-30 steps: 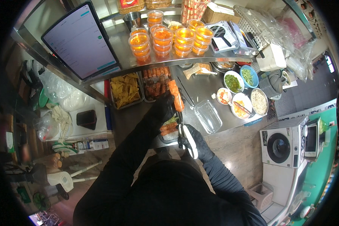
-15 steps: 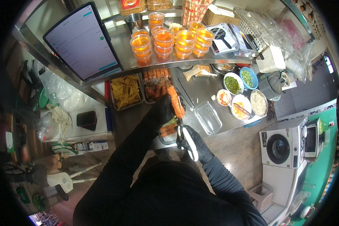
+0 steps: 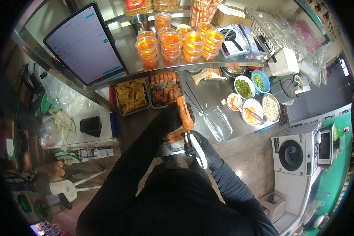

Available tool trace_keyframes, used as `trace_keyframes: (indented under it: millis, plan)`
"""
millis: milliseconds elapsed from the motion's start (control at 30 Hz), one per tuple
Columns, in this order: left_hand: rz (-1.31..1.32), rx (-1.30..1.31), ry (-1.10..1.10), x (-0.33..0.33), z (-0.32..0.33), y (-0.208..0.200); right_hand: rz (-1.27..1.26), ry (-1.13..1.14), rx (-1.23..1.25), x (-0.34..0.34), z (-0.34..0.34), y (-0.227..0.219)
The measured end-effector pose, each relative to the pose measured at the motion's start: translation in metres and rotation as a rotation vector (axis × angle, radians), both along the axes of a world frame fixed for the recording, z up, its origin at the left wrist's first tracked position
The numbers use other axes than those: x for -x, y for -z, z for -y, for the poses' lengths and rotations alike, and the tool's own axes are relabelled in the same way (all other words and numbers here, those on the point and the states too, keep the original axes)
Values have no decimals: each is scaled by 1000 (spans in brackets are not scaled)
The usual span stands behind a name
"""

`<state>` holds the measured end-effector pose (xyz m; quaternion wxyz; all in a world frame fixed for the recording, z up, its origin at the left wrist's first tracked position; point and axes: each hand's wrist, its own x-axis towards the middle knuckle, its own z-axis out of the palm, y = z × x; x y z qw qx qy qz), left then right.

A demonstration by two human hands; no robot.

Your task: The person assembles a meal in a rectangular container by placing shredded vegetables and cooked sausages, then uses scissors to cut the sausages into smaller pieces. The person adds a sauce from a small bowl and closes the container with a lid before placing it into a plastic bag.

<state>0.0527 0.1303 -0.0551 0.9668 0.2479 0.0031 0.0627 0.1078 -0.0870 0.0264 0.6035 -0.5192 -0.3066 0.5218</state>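
My left hand point(image 3: 170, 118), in a black glove, grips a long orange-brown grilled sausage point(image 3: 184, 113) that points away from me. A lengthwise line like a slit runs down its upper side. My right hand point(image 3: 208, 151), also black-gloved, is closed round the white handles of a pair of scissors point(image 3: 200, 154). The scissor blades meet the sausage's near end; how far they reach into it is hidden. Beneath both hands a plastic takeaway tray point(image 3: 176, 150) holds more sausage pieces and something green, partly covered by my left hand.
Metal trays of fried yellow wrapper pieces point(image 3: 132, 93) and grilled meat point(image 3: 165, 91) stand beyond my left hand. To the right lie a clear lid point(image 3: 218, 123), chopsticks point(image 3: 194, 97) and several bowls, one with chopped greens point(image 3: 244, 87). A shelf above bears stacked sauce cups point(image 3: 171, 44) and a tablet point(image 3: 84, 43).
The scissor blades have drawn back toward me from along the sausage to its near end. The sausage has shifted slightly, and its slit-like line now shows.
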Motion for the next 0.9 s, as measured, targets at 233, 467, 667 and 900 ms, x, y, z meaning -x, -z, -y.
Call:
trace_keyframes:
  millis: [233, 467, 667, 900]
  plan:
    - [136, -80, 86, 2, -6, -4, 153, -32, 45, 3, 0, -9]
    - [1, -99, -38, 7, 9, -20, 171, 17, 23, 5, 0, 10]
    - [169, -266, 67, 6, -5, 3, 172, 6, 55, 6, -3, -9]
    - [76, -250, 43, 12, 3, -2, 4, 17, 101, 12, -7, -6]
